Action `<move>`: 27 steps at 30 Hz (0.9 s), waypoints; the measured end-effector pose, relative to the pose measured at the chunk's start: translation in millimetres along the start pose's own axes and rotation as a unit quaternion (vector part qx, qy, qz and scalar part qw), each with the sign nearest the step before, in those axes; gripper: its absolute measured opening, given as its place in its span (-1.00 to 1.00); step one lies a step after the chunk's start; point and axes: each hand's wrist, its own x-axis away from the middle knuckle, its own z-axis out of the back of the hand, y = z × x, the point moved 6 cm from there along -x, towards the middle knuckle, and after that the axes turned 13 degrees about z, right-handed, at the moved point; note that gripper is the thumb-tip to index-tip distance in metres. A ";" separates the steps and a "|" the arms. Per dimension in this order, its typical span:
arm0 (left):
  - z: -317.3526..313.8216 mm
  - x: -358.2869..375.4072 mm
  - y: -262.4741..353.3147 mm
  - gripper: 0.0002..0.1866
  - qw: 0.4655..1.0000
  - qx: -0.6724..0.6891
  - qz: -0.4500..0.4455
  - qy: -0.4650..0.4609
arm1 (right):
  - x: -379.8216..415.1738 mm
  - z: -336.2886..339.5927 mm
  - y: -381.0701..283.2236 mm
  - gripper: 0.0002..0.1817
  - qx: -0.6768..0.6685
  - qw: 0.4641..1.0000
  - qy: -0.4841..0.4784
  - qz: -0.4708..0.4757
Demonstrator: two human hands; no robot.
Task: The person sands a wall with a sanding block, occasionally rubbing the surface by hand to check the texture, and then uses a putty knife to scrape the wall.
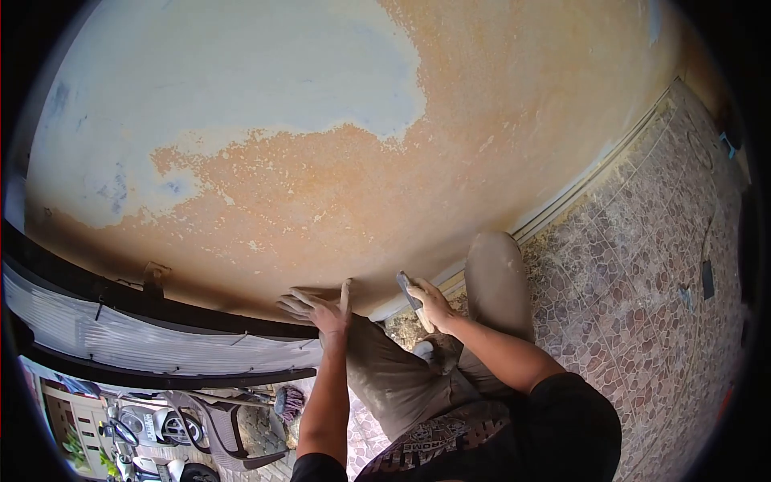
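Observation:
My left hand [325, 312] is spread with its fingers apart against the lower part of the wall [345, 201], and dust whitens its fingertips. In my right hand [435, 307] is a scraper [408, 289] with a dark grey blade and a pale handle, its fingers wrapped round it. The blade is held close to the wall near its base; whether it touches cannot be made out. Most of the wall here is orange-brown and patchy, while a large area of whitish paint [241, 72] with a ragged edge covers the upper left.
Tiled floor [618, 265], dusty along the wall's base, runs to the right. My bent knee [496, 265] is close to the wall. A dark-framed corrugated panel [161, 333] borders the left. Beyond it are a mesh chair [225, 430] and a motorbike [152, 426]. A dark flat object [707, 279] lies far right.

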 end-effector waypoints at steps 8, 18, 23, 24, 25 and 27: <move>-10.1 112.8 58.2 -0.53 0.594 0.570 0.421 -0.381 | 10.5 -29.2 32.1 -0.60 -0.302 0.883 -0.133 -0.333; 49.5 80.5 112.5 -0.63 0.423 0.672 0.398 -0.459 | 11.0 -29.0 -4.5 -0.50 -0.399 0.843 -0.190 -0.306; 49.4 79.1 117.2 -0.55 0.386 0.703 0.351 -0.483 | 10.1 -25.1 -14.8 -0.48 -0.463 0.801 -0.252 -0.283; 51.3 77.7 120.0 -0.55 0.395 0.690 0.371 -0.479 | 10.8 -24.2 -13.1 -0.48 -0.464 0.801 -0.256 -0.280; 51.8 76.6 121.3 -0.54 0.404 0.677 0.391 -0.475 | 9.9 -22.3 -7.8 -0.49 -0.461 0.809 -0.231 -0.283; 48.3 78.2 120.3 -0.54 0.422 0.672 0.369 -0.484 | 9.4 -21.6 -8.2 -0.51 -0.477 0.805 -0.195 -0.293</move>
